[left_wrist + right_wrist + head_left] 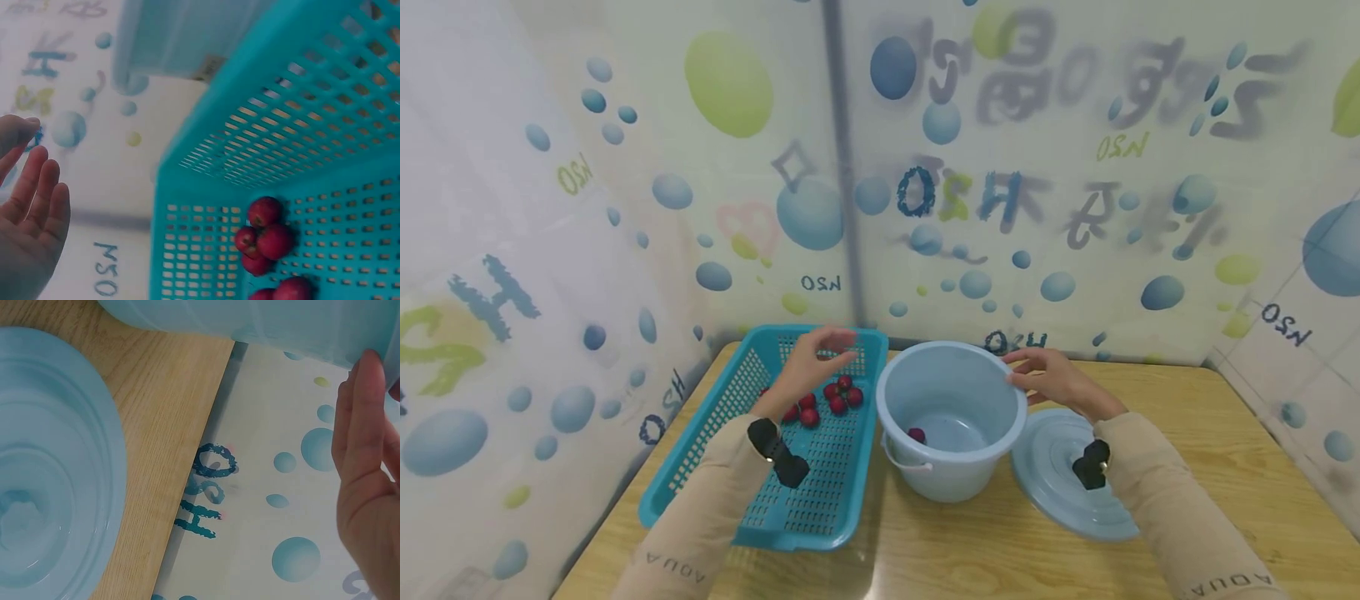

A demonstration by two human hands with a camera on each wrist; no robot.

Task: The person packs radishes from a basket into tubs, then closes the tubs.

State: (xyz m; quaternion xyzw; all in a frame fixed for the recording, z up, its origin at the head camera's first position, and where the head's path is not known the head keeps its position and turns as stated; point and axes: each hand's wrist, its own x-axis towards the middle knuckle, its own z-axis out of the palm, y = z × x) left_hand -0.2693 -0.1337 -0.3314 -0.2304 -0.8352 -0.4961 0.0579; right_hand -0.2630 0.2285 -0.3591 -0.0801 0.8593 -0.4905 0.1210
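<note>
My left hand (808, 365) hovers over the far part of a turquoise plastic basket (867, 467), its fingers loosely bent with nothing between them. Below it in the basket lie several small red apple-like fruits (838, 405), seen closer as a cluster of fruits (275, 241) in the left wrist view. A light blue bucket (951, 483) stands upright right of the basket, with one red fruit (917, 435) at its bottom. My right hand (1058, 382) holds the bucket's right rim; in the right wrist view its long fingers (365, 419) lie along the outer wall, the thumb mostly hidden.
A round light blue lid (1052, 479) lies flat on the wooden table (1210, 467), right of the bucket. The bucket's white handle (910, 465) hangs down at its front left. A wall covering with printed bubbles (976, 284) rises right behind the table.
</note>
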